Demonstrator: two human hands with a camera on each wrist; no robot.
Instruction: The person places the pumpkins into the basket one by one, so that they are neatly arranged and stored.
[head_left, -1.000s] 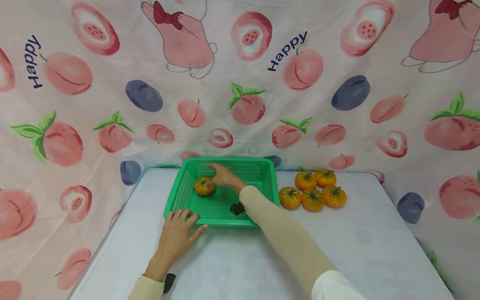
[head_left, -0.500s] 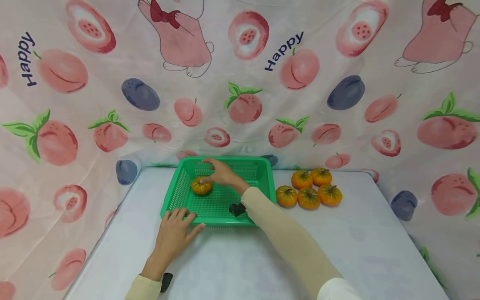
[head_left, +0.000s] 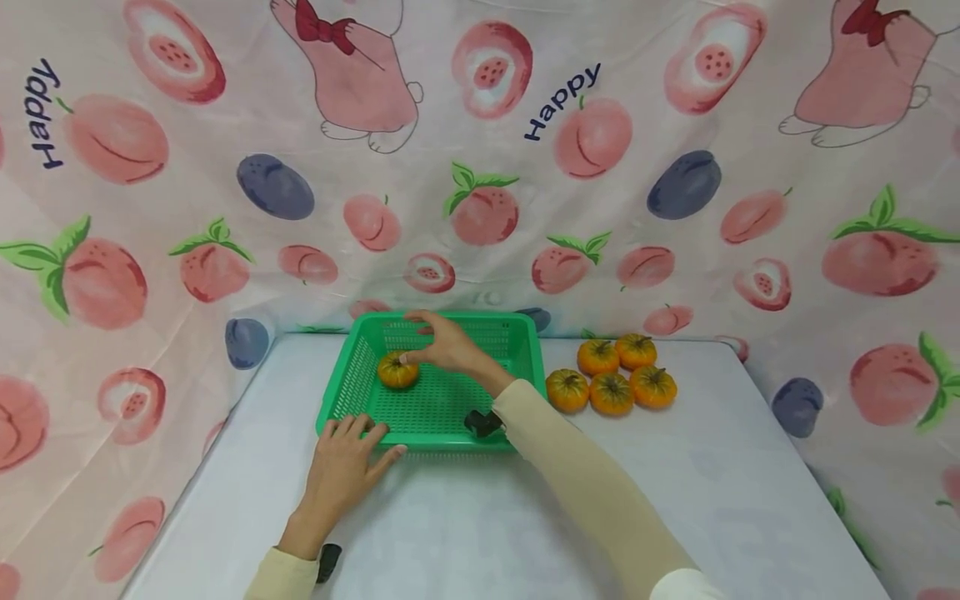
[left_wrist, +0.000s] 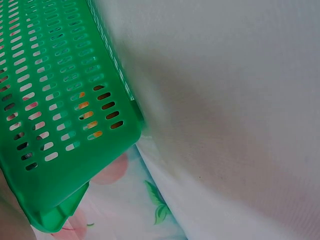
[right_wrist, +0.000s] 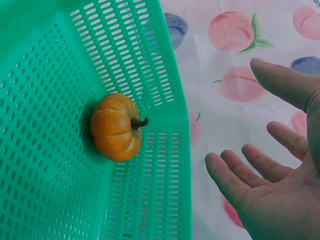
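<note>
A green perforated basket [head_left: 442, 447] stands at the back of the white table, with one small orange pumpkin [head_left: 394, 375] in its left part. My right hand [head_left: 453, 348] hovers over the basket, thumb near the pumpkin in the head view. From the right wrist, this hand [right_wrist: 272, 197] has its fingers and thumb spread, with nothing between them, apart from the pumpkin [right_wrist: 114, 131], whose stem points toward the basket wall. My left hand [head_left: 339, 471] rests on the basket's near left rim; the left wrist view mostly shows the basket's outer wall [left_wrist: 45, 185].
Several orange pumpkins [head_left: 611, 394] sit grouped on the table, just right of the basket. A fruit-patterned cloth [head_left: 487, 275] hangs behind the table and down its sides. The white tabletop [head_left: 465, 525] extends in front of the basket.
The head view has shifted slightly, moving the whole scene a little left. My right hand has drawn slightly up from the pumpkin, which stays in the basket. The left hand stays at the rim.
</note>
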